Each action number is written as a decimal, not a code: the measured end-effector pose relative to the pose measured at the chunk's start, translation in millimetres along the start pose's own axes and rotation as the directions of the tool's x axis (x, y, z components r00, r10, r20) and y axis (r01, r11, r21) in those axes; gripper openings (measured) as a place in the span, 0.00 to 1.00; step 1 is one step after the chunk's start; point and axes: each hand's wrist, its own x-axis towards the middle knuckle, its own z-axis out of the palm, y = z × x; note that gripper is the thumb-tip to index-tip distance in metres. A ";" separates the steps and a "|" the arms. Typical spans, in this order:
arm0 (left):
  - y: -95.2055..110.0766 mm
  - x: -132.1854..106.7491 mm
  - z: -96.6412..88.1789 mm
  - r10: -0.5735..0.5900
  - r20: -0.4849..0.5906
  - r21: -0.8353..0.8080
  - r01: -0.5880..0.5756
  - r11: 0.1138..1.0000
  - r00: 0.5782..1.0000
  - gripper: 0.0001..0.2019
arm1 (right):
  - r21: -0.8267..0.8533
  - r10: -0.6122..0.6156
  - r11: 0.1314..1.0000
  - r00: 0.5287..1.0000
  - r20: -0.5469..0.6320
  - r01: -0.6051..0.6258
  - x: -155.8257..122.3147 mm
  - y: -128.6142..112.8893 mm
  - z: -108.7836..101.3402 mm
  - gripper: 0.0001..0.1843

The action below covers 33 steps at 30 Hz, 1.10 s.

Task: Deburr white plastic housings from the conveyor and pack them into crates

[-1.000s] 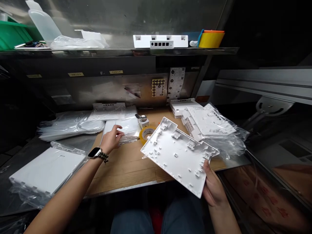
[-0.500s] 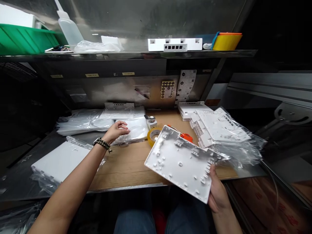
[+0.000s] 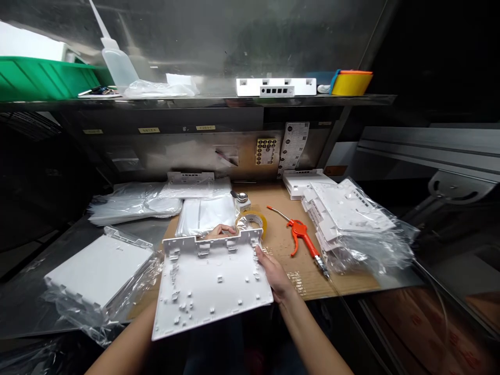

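Observation:
A white plastic housing panel (image 3: 219, 299) with clips and small posts on its face is held up in front of me. My right hand (image 3: 275, 273) grips its right edge, thumb on the front. Behind the panel's top edge, my left hand (image 3: 221, 231) shows only in part, its fingers curled; the panel hides the rest, and what they hold, if anything, cannot be made out. A roll of clear tape (image 3: 262, 225) lies just beyond. Near it is a stack of clear plastic bags (image 3: 209, 211). An orange air blow gun (image 3: 300, 232) lies to the right of my right hand.
White panels in plastic wrap (image 3: 349, 208) are piled at the right. A wrapped white housing (image 3: 99, 268) lies at the left. A small metal-topped bottle (image 3: 242, 199) stands behind the tape. Above, a shelf (image 3: 219, 102) carries a squeeze bottle (image 3: 119, 65) and a green bin (image 3: 47, 78).
My right hand has brought the panel left and turned it, uncovering the blow gun. My left hand has moved right and now sits partly behind the panel.

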 end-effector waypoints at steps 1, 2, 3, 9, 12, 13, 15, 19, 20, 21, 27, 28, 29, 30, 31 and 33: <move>-1.9 -2.9 -4.5 0.006 -0.018 0.032 -0.005 0.999 1.000 0.14 | 0.000 0.004 1.000 1.000 -0.010 -0.004 -0.6 -1.7 -5.1 0.20; -2.9 -6.4 -8.8 0.009 -0.040 0.057 -0.007 0.998 0.999 0.15 | 0.000 0.007 1.000 1.000 -0.021 -0.007 -2.2 -4.1 -11.9 0.20; -2.8 -9.7 -12.2 0.011 -0.071 0.078 -0.006 0.997 0.997 0.17 | -0.002 0.011 1.000 1.000 -0.030 -0.011 -4.6 -7.0 -19.6 0.21; 12.7 -7.2 -10.1 0.064 -0.168 0.130 -0.043 0.991 0.984 0.26 | 0.007 -0.234 0.969 0.925 -0.300 0.248 -33.4 -7.3 -63.5 0.34; 21.5 2.5 -3.6 0.099 -0.096 0.087 -0.091 0.992 0.990 0.37 | -0.201 -0.483 0.872 0.721 -0.496 0.446 -54.0 11.8 -82.8 0.42; 23.7 5.1 -1.5 0.109 -0.072 0.067 -0.104 0.992 0.991 0.39 | -0.298 -0.526 0.850 0.701 -0.482 0.434 -60.1 18.9 -87.7 0.45; 27.3 9.2 2.2 0.123 -0.040 0.027 -0.122 0.992 0.992 0.41 | -0.464 -0.561 0.804 0.734 -0.382 0.372 -69.9 30.8 -92.4 0.46; 34.9 13.1 5.0 0.152 -0.073 -0.012 -0.153 0.988 0.986 0.36 | -0.523 -0.564 0.745 0.810 -0.161 0.414 -80.2 38.1 -78.8 0.35; 37.6 13.0 4.7 0.164 -0.106 -0.009 -0.166 0.986 0.981 0.35 | -0.509 -0.558 0.747 0.819 -0.131 0.428 -81.7 37.2 -72.8 0.31; 40.6 12.4 4.3 0.177 -0.147 -0.001 -0.179 0.984 0.973 0.33 | -0.509 -0.549 0.748 0.828 -0.115 0.425 -82.9 36.2 -66.9 0.27; 64.6 -8.8 11.1 0.347 -0.360 0.251 -0.268 0.930 0.866 0.29 | -0.634 -0.597 0.660 0.793 -0.118 0.403 -83.9 40.1 -54.4 0.25; 68.2 -14.6 14.6 0.423 -0.357 0.364 -0.294 0.884 0.833 0.29 | -0.639 -0.610 0.659 0.779 -0.145 0.397 -82.5 41.4 -56.8 0.26; 71.1 -20.6 18.5 0.499 -0.333 0.479 -0.312 0.820 0.800 0.30 | -0.637 -0.615 0.670 0.765 -0.189 0.381 -80.7 42.3 -60.3 0.28; 73.4 -26.5 22.6 0.557 -0.291 0.581 -0.319 0.749 0.778 0.31 | -0.627 -0.612 0.692 0.751 -0.248 0.357 -78.4 42.4 -64.5 0.30; 75.2 -32.1 27.0 0.583 -0.243 0.651 -0.315 0.691 0.775 0.33 | -0.608 -0.602 0.721 0.735 -0.313 0.332 -76.0 41.7 -69.1 0.32; 77.9 -41.6 35.8 0.525 -0.165 0.693 -0.280 0.664 0.835 0.41 | -0.543 -0.565 0.785 0.704 -0.431 0.298 -72.2 37.5 -77.2 0.37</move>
